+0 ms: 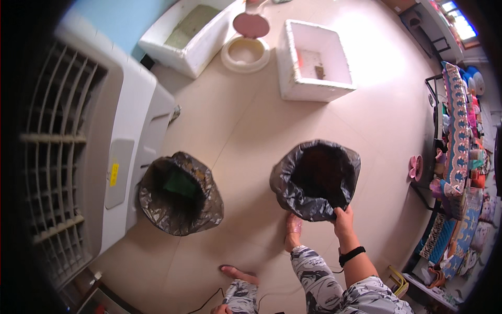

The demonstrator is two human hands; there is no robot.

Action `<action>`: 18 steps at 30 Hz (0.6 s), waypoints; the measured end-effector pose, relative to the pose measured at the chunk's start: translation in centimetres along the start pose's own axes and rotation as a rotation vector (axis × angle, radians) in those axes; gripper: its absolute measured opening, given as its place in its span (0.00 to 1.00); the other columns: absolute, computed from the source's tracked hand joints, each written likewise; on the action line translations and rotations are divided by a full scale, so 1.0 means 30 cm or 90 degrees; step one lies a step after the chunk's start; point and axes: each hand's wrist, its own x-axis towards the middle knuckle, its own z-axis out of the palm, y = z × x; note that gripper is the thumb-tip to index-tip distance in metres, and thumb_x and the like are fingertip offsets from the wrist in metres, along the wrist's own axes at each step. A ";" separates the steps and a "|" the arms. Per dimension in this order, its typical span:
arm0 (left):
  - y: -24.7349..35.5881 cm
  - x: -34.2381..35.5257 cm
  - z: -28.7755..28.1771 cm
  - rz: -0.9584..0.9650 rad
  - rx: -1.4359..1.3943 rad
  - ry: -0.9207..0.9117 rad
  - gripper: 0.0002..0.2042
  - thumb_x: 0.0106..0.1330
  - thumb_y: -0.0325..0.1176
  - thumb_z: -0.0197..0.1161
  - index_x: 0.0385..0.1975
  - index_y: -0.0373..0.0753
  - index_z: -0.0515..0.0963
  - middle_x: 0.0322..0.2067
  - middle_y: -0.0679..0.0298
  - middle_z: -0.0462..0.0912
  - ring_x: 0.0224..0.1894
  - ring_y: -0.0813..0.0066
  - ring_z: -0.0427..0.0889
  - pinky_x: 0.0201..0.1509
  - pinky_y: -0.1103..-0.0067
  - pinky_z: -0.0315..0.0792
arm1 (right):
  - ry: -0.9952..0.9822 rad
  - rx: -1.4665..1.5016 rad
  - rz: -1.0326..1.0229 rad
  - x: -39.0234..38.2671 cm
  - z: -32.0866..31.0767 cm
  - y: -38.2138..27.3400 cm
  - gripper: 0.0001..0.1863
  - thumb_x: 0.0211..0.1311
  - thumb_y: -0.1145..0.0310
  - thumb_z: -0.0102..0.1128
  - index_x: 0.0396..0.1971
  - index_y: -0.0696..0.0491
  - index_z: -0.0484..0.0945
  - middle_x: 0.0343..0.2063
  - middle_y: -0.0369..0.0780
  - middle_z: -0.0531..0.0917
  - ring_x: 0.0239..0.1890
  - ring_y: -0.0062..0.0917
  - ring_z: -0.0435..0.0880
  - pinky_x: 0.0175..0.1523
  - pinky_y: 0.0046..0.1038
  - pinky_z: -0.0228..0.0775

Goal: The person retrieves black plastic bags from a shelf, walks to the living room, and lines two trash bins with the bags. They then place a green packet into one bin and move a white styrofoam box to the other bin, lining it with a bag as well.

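Observation:
My right hand point(343, 221), with a dark band on the wrist, grips the near right rim of a black plastic bin bag point(285, 180). The bag stands open-mouthed in front of me; its inside is dark, and I cannot tell whether a bin is under it. To its left, apart from it, is a second bin lined with a dark bag point(209, 209), with something green inside. Only a bit of my left hand point(221, 310) shows at the lower edge, by my patterned trousers, its fingers mostly cut off.
A large grey air cooler point(130, 112) stands at the left. Farther off are two white foam boxes point(306, 93) point(193, 62) and a round white tub point(230, 64) with a pinkish lid point(251, 25). A cluttered table point(454, 131) lines the right side, pink slippers point(415, 168) beside it. A cable runs near my feet.

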 end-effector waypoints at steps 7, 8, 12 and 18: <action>0.119 0.206 0.141 -0.068 0.222 -0.195 0.15 0.56 0.40 0.58 0.38 0.37 0.78 0.37 0.49 0.80 0.41 0.51 0.79 0.45 0.64 0.73 | 0.125 -0.035 0.070 0.064 -0.302 -0.172 0.20 0.44 0.80 0.49 0.42 0.54 0.67 0.29 0.35 0.73 0.23 0.21 0.74 0.19 0.26 0.70; 0.211 0.240 0.120 -0.019 0.232 -0.281 0.15 0.54 0.39 0.58 0.36 0.35 0.77 0.35 0.48 0.80 0.40 0.49 0.79 0.44 0.64 0.73 | 0.117 -0.047 0.074 0.078 -0.329 -0.209 0.20 0.44 0.80 0.49 0.43 0.54 0.67 0.29 0.36 0.74 0.22 0.21 0.75 0.19 0.26 0.71; 0.742 0.526 -0.106 0.078 -0.157 -0.133 0.14 0.59 0.38 0.57 0.39 0.35 0.77 0.37 0.51 0.81 0.42 0.58 0.81 0.45 0.68 0.73 | 0.120 -0.083 0.039 0.143 -0.388 -0.352 0.22 0.44 0.80 0.47 0.44 0.53 0.68 0.29 0.36 0.75 0.21 0.21 0.74 0.19 0.26 0.71; 1.431 1.046 -0.530 0.290 -0.198 0.157 0.16 0.60 0.36 0.57 0.46 0.37 0.74 0.38 0.49 0.81 0.42 0.56 0.80 0.45 0.70 0.74 | 0.144 -0.014 0.111 0.262 -0.364 -0.537 0.22 0.48 0.79 0.48 0.47 0.53 0.67 0.32 0.35 0.75 0.28 0.21 0.77 0.20 0.25 0.72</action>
